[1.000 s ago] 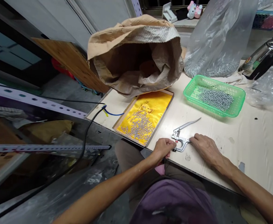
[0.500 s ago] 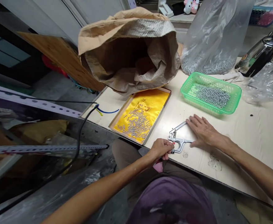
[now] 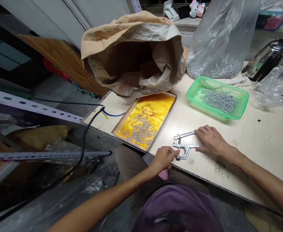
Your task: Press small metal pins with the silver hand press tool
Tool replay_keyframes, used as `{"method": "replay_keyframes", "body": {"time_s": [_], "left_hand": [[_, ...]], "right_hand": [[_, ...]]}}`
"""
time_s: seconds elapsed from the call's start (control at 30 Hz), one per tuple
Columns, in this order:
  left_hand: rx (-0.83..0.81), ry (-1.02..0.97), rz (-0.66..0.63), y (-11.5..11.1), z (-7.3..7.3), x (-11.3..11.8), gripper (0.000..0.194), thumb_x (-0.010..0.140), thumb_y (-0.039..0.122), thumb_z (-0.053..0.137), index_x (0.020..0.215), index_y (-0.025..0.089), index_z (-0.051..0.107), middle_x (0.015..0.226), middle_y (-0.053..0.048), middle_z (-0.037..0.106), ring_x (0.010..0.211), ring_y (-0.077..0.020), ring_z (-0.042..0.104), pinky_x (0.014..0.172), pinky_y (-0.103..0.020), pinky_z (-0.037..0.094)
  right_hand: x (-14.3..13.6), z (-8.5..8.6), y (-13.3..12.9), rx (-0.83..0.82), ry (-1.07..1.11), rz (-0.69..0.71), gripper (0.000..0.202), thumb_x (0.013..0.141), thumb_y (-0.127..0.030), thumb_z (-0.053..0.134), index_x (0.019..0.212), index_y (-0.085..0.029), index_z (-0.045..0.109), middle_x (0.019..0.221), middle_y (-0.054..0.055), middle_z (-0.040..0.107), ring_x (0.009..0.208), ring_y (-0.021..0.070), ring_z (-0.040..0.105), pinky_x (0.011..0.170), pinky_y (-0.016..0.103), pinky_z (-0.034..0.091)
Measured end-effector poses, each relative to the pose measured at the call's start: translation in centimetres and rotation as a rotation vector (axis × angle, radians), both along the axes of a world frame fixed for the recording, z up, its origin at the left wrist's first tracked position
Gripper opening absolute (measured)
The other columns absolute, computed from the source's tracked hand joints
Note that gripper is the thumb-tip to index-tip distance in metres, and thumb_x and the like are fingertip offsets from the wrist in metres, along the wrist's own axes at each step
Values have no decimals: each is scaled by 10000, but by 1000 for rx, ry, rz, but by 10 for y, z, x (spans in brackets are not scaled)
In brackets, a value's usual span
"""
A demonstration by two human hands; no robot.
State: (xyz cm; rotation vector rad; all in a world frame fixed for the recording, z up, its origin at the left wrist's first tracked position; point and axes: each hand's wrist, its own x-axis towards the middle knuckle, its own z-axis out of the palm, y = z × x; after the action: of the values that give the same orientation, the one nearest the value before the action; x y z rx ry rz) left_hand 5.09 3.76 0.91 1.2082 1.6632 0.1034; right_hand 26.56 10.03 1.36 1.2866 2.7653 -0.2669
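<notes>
Silver snap-fastener pliers (image 3: pixel 185 146) lie at the table's front edge, with a small spring and a red bit near the jaw. My right hand (image 3: pixel 211 140) is closed around the ends of their two handles. At the jaw, my left hand (image 3: pixel 164 157) pinches with thumb and forefinger; whatever is between the fingertips is too small to make out. Left of the pliers, small metal pieces (image 3: pixel 143 130) are spread on yellow cloth (image 3: pixel 164 102) in a shallow tray (image 3: pixel 162 123). A green basket (image 3: pixel 243 104) behind my right hand holds many similar pieces (image 3: pixel 220 100).
A big brown paper sack (image 3: pixel 131 27) gapes open over the tray's far end. Behind the basket stands a clear plastic bag (image 3: pixel 218 42) with metal pieces in its bottom. A steel flask (image 3: pixel 268 58) and crumpled plastic (image 3: pixel 269 88) are at the right. A black cable (image 3: pixel 82 145) hangs left.
My right hand has drawn its fingers in, and the pliers' upper handle has come down closer to the lower one. My left hand has shifted slightly left at the jaw.
</notes>
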Motion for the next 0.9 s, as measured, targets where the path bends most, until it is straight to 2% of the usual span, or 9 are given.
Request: {"method": "replay_keyframes", "body": {"time_s": [0.07,0.13,0.23,0.33,0.43,0.63,0.73,0.83,0.9], "left_hand": [[349,132,-157,1,3,4,202,852,306,545,740,151,612,700,-28,615,651,-162,606,581,-251,450],[664,197,-327,7,1,14,162,830,283,593,938,163,611,944,-72,631,884,-213,591,736,-305,468],[877,220,-545,24,-8,35,462,766,273,682,1165,145,490,1190,-136,542,1045,-265,518,869,-385,442],[884,207,-691,37,-19,49,576,744,252,702,1220,112,410,1190,-155,521,1045,-276,503,883,-402,434],[891,237,-765,37,-30,53,523,792,225,640,1228,99,381,1130,-143,530,1005,-273,505,865,-405,432],[899,345,-669,22,-45,57,172,867,106,464,1036,107,497,949,-109,546,883,-248,514,809,-400,429],[898,266,-671,25,-45,55,95,898,150,437,925,152,528,861,-66,545,834,-231,515,760,-374,443],[921,225,-664,33,-43,52,185,915,195,429,1074,148,512,854,-60,566,830,-233,526,734,-366,459],[950,220,-656,36,-45,52,328,921,209,428,1241,135,422,889,-68,593,851,-232,545,760,-375,467]], "right_hand": [[-2,3,-2,-11,4,-1,492,673,-395,764,1052,-158,557,1014,99,587,952,272,489,798,375,390],[-3,5,-4,-31,-2,-7,474,685,-369,761,1045,-138,557,1008,104,579,944,264,486,785,361,395],[-4,8,-5,-61,0,-16,428,724,-362,731,1034,-121,558,988,111,566,917,253,484,766,350,407],[-4,9,-6,-103,25,2,432,722,-356,732,1035,-118,552,979,110,551,910,248,476,779,347,418],[-4,11,-10,-133,27,-4,418,707,-293,748,1019,-98,549,970,111,545,899,241,472,785,345,418],[-6,2,-23,-83,94,-73,21,858,-157,554,872,-146,543,880,66,544,828,199,466,729,320,383],[-5,-6,-26,-78,108,-86,124,889,-117,471,790,-170,523,820,39,543,765,177,461,690,309,359],[-6,-7,-26,-64,97,-112,151,908,-131,450,784,-172,527,795,30,551,733,169,463,683,303,352],[-6,-5,-22,-45,83,-122,139,912,-155,456,806,-162,545,804,42,562,747,175,476,696,301,361]]}}
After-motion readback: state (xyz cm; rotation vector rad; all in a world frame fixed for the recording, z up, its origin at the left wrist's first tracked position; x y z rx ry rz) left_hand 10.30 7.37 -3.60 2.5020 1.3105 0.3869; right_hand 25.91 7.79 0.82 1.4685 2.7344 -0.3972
